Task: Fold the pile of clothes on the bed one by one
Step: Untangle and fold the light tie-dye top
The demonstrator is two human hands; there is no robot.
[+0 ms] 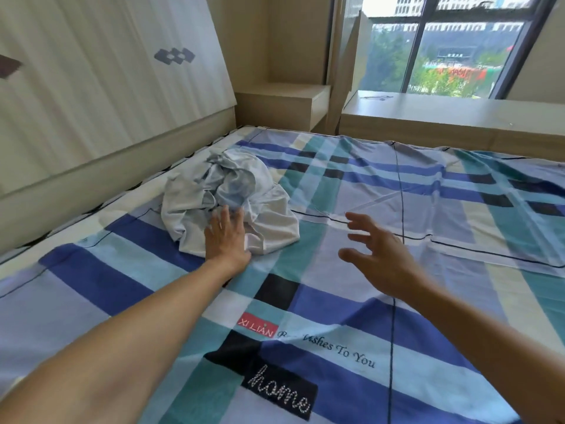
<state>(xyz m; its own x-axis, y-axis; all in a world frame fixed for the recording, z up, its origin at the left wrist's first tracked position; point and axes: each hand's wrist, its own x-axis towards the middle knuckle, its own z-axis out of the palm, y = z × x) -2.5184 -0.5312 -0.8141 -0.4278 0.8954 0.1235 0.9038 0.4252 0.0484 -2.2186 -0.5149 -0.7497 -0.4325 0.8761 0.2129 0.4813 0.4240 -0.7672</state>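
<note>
Two hands are out over the bed [131, 195], and no folding has begun, as far as I can see. One pile of clothes [226, 191], pale grey and pale blue, sits scrunched up in a lump on the checked sheet [351, 270]. I cannot tell how many clothes are in the pile, because they are all tangled together. The left hand [227, 237] lies on the near edge of the pile, its fingers fairly straight and flat on the cloth. It touches the cloth, but I do not think it has grabbed any. The right hand [379, 252] is in the air, off to the right of the pile and not touching it. Its fingers are spread wide and a little bent, and they hold nothing. I see no neat, folded clothes anywhere around the pile, so I think the job is right at the start. My guess is that the next thing is to pull one piece out of the lump, lay it flat on the sheet to the right of the pile, and fold it, then do the same for each of the others. Past the pile, on its far side, is a pale wooden shelf [281, 102]. Far off to the right of the pile is a big window [443, 56] with trees outside.
</note>
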